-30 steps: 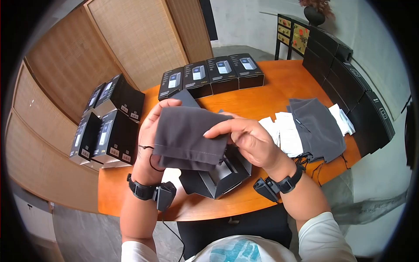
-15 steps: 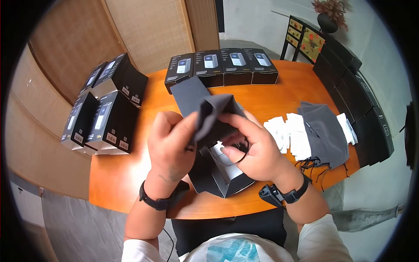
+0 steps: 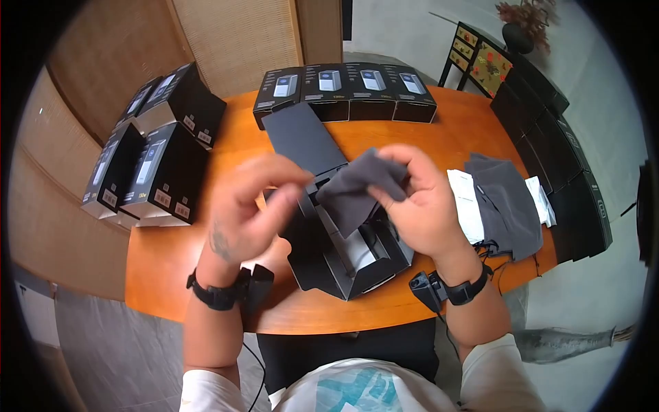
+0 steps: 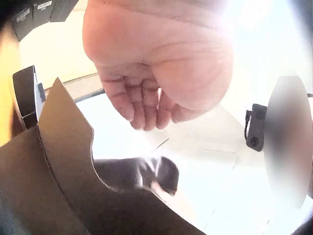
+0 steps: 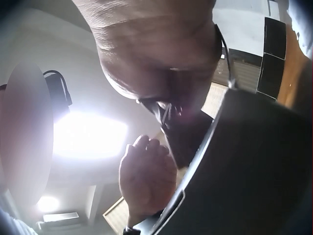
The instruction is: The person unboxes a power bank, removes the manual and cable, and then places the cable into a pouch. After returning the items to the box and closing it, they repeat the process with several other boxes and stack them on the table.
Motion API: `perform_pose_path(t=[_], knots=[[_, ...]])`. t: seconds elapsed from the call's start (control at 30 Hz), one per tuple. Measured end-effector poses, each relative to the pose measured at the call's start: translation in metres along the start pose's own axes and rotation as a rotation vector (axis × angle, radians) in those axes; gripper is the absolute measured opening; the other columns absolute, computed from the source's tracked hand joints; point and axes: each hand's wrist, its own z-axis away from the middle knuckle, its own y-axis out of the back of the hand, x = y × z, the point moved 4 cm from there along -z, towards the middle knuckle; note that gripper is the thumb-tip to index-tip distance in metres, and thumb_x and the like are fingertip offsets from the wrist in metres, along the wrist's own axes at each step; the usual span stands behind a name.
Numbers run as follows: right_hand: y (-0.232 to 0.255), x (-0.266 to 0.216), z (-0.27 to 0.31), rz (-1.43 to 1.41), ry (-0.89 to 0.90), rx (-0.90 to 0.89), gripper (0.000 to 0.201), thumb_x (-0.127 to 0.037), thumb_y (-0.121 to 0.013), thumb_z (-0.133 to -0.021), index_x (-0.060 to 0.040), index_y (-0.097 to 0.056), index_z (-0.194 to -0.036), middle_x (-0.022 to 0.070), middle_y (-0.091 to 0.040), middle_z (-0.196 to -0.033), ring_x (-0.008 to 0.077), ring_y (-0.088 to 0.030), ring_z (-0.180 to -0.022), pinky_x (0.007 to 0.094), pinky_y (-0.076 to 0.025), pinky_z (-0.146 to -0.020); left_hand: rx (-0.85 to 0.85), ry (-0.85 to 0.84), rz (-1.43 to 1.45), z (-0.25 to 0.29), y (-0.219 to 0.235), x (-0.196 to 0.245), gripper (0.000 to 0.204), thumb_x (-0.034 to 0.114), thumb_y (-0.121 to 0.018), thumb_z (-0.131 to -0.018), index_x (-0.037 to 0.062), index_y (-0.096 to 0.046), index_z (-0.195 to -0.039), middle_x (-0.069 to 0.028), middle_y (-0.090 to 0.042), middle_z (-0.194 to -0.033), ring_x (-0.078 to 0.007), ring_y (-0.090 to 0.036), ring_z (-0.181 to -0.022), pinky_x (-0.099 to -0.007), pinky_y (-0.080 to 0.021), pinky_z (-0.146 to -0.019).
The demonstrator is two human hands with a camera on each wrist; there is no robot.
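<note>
Over an open black box (image 3: 317,271) on the table, my right hand (image 3: 429,213) pinches a dark grey cloth drawstring pouch (image 3: 347,202) between thumb and fingers. The pouch hangs down across the box's opening. Apart from the cloth, to its left, is my left hand (image 3: 250,209), its fingers loosely bent with nothing in them. In the left wrist view the left palm (image 4: 190,68) shows bare beyond the box's cardboard edge. A long lid flap (image 3: 302,137) of the box stands out behind it, and something pale lies inside the box.
Several closed black boxes (image 3: 326,86) line the table's back edge, and more boxes (image 3: 165,168) stand at the left. On the right lies a stack of grey pouches (image 3: 511,206) beside white papers (image 3: 464,206). Dark boxes (image 3: 580,199) run along the right edge.
Both hands held the pouch earlier, turning and folding it. The left hand has let go and moved left, while the right hand keeps the pouch above the box.
</note>
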Motion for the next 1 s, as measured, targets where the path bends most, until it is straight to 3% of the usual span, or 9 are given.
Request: perform_pose_path(t=[0.1, 0.23, 0.37, 0.4, 0.53, 0.67, 0.77, 0.87, 1.0], knots=[[-0.006, -0.01, 0.001, 0.454, 0.236, -0.297, 0.029, 0.011, -0.062, -0.075, -0.0051, -0.064, -0.099, 0.0124, -0.065, -0.118, 0.0338, -0.067, -0.101, 0.0369, -0.055, -0.086, 0.226, 0.28, -0.216, 0.001, 0.016, -0.026, 0.013, 0.005, -0.061, -0.097, -0.0035, -0.072, -0.097, -0.0039, -0.068, -0.084, -0.0102, -0.06, -0.075, -0.0249, -0.047, -0.066], [-0.021, -0.011, 0.009, 0.601, 0.299, -0.447, 0.019, 0.008, -0.062, -0.078, -0.0045, -0.062, -0.092, 0.0104, -0.061, -0.114, 0.0337, -0.066, -0.099, 0.0404, -0.056, -0.08, -0.063, 0.542, -0.409, 0.006, 0.029, -0.05, 0.026, 0.021, -0.069, -0.098, -0.0041, -0.069, -0.093, -0.0059, -0.067, -0.078, -0.0126, -0.06, -0.068, -0.0267, -0.048, -0.062], [-0.025, -0.019, 0.014, 0.748, 0.266, -0.541, 0.016, 0.006, -0.063, -0.077, -0.0045, -0.062, -0.09, 0.0104, -0.061, -0.11, 0.0325, -0.065, -0.096, 0.0413, -0.054, -0.079, -0.231, 0.811, -0.204, 0.014, 0.022, -0.053, 0.04, 0.03, -0.073, -0.097, -0.0026, -0.062, -0.117, -0.0098, -0.069, -0.078, -0.0146, -0.065, -0.066, -0.0288, -0.051, -0.061], [-0.025, -0.021, 0.013, 0.769, 0.287, -0.552, 0.017, 0.006, -0.063, -0.077, -0.0044, -0.062, -0.09, 0.0106, -0.062, -0.109, 0.0326, -0.065, -0.096, 0.0416, -0.054, -0.08, -0.277, 0.819, -0.186, 0.014, 0.019, -0.051, 0.042, 0.021, -0.073, -0.096, -0.0002, -0.056, -0.128, -0.0113, -0.07, -0.08, -0.0145, -0.066, -0.066, -0.0287, -0.052, -0.06], [-0.015, -0.017, 0.013, 0.804, 0.305, -0.603, 0.02, 0.006, -0.063, -0.074, -0.004, -0.065, -0.092, 0.0117, -0.065, -0.105, 0.0331, -0.064, -0.098, 0.0423, -0.052, -0.085, -0.297, 0.75, -0.118, 0.011, 0.013, -0.052, 0.041, 0.006, -0.072, -0.091, 0.0025, -0.057, -0.129, -0.0097, -0.07, -0.08, -0.0125, -0.065, -0.067, -0.0283, -0.051, -0.059], [-0.014, -0.009, 0.012, 0.826, 0.341, -0.662, 0.022, 0.002, -0.066, -0.076, -0.0025, -0.07, -0.097, 0.0128, -0.068, -0.104, 0.0334, -0.065, -0.102, 0.0425, -0.052, -0.089, -0.196, 0.706, -0.113, 0.011, 0.012, -0.063, 0.036, 0.006, -0.071, -0.091, 0.0014, -0.06, -0.125, -0.0058, -0.067, -0.077, -0.01, -0.061, -0.066, -0.0271, -0.049, -0.059], [-0.026, -0.018, 0.007, 0.725, 0.256, -0.472, 0.019, -0.004, -0.071, -0.082, -0.0021, -0.075, -0.1, 0.0127, -0.071, -0.116, 0.0334, -0.064, -0.119, 0.0429, -0.05, -0.103, -0.144, 0.692, -0.141, 0.011, 0.014, -0.069, 0.033, 0.007, -0.071, -0.09, 0.0004, -0.062, -0.121, -0.004, -0.065, -0.077, -0.0087, -0.057, -0.065, -0.0261, -0.048, -0.058], [-0.035, 0.001, 0.015, 0.786, 0.261, -0.6, 0.02, -0.012, -0.069, -0.088, -0.0024, -0.074, -0.104, 0.0128, -0.071, -0.122, 0.0321, -0.062, -0.124, 0.0461, -0.044, -0.112, -0.137, 0.688, -0.137, 0.011, 0.013, -0.071, 0.031, 0.008, -0.071, -0.09, 0.0002, -0.063, -0.119, -0.0033, -0.064, -0.077, -0.008, -0.056, -0.064, -0.0255, -0.047, -0.058], [-0.046, 0.006, 0.021, 0.9, 0.352, -0.667, 0.018, -0.013, -0.063, -0.088, -0.0014, -0.073, -0.098, 0.014, -0.073, -0.107, 0.031, -0.066, -0.115, 0.0473, -0.042, -0.113, -0.12, 0.739, -0.085, 0.01, 0.011, -0.064, 0.029, 0.013, -0.07, -0.093, 0.001, -0.063, -0.119, -0.0023, -0.065, -0.079, -0.0073, -0.057, -0.065, -0.0248, -0.048, -0.058]])
